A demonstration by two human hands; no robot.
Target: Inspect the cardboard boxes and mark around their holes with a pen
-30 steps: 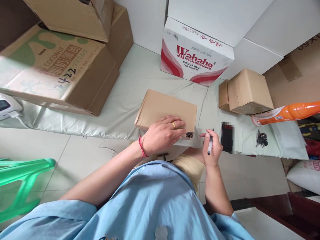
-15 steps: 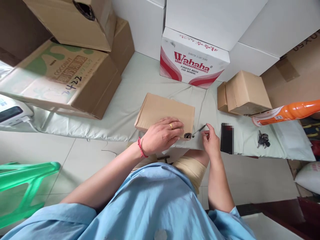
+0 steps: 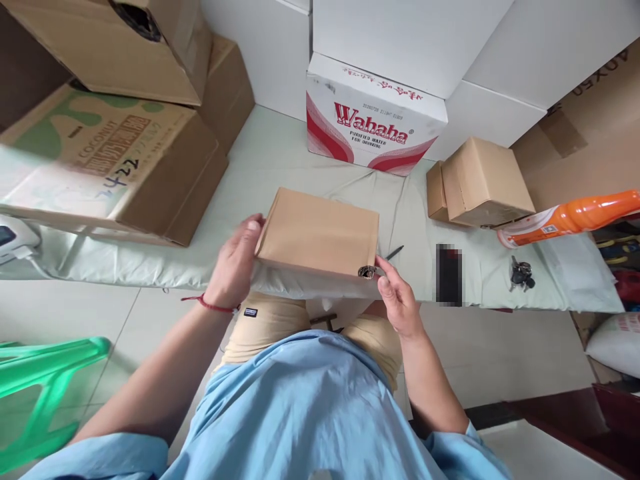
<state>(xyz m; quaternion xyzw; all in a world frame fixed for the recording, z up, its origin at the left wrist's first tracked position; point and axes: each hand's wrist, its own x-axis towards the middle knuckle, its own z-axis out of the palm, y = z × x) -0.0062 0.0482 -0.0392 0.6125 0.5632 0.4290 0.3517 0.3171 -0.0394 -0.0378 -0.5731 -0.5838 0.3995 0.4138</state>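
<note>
A flat brown cardboard box (image 3: 320, 232) lies at the near edge of a pale green covered surface (image 3: 280, 173). My left hand (image 3: 233, 267) grips its left near corner, thumb on top and fingers under. My right hand (image 3: 395, 297) holds the right near corner, where a dark scribbled mark (image 3: 367, 271) shows. A black pen (image 3: 394, 253) lies on the cover just right of the box, beside my right fingers.
A black phone (image 3: 449, 273) and keys (image 3: 520, 273) lie to the right. A small brown box (image 3: 483, 181), an orange bottle (image 3: 570, 215), a white Wahaha carton (image 3: 373, 123) and large coconut cartons (image 3: 100, 160) ring the surface. A green plastic stool (image 3: 40, 380) stands low left.
My right hand set the pen down on the cover and took the box's right corner. My left hand slid off the box top to its left corner.
</note>
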